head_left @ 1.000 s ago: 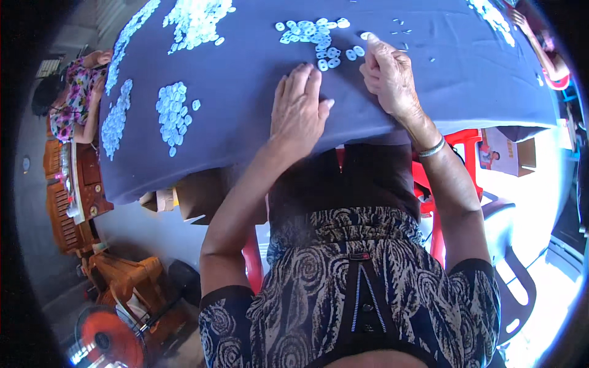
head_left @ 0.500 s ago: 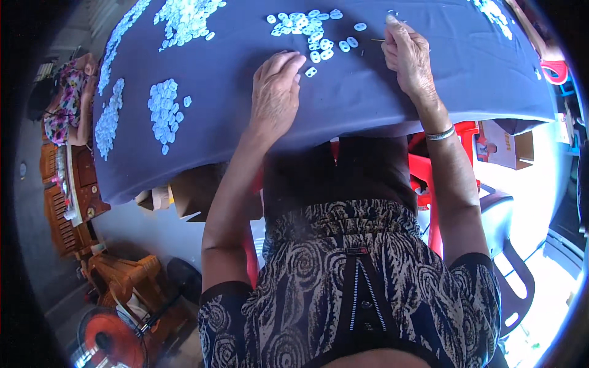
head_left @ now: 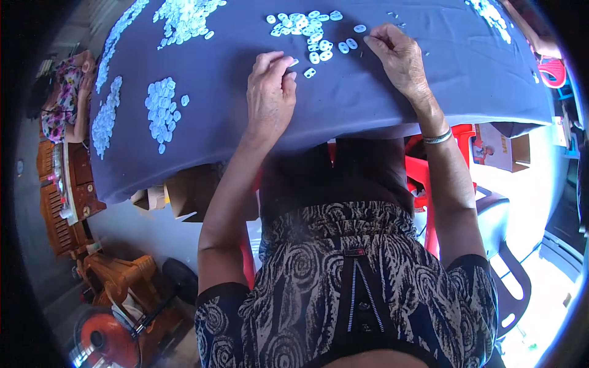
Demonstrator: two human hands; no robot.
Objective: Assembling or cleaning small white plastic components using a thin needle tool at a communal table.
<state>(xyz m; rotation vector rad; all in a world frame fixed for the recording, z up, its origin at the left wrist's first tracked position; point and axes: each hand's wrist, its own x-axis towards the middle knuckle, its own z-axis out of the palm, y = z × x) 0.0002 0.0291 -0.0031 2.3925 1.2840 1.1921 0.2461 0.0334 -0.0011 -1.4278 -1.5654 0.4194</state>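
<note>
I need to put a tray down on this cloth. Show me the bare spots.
Bare cloth lies between the left-side pile and the left hand. More lies right of the right hand, out to the near edge. It is crowded ahead of both hands, at the small pile, and at the far piles.

Just one view here, a fisheye cam on the person's head, looking steeply down along their own body. The patterned dress (head_left: 368, 288) fills the lower middle, close to the lens, and both forearms run up from there to the bench (head_left: 343, 104) with its dark blue cloth, which sits at the top of frame, about arm's length off. Edges curve hard toward the rim, with black corners. The floor, an orange fan (head_left: 101, 340) and wooden furniture (head_left: 58, 202) show lower left, far below.
</note>
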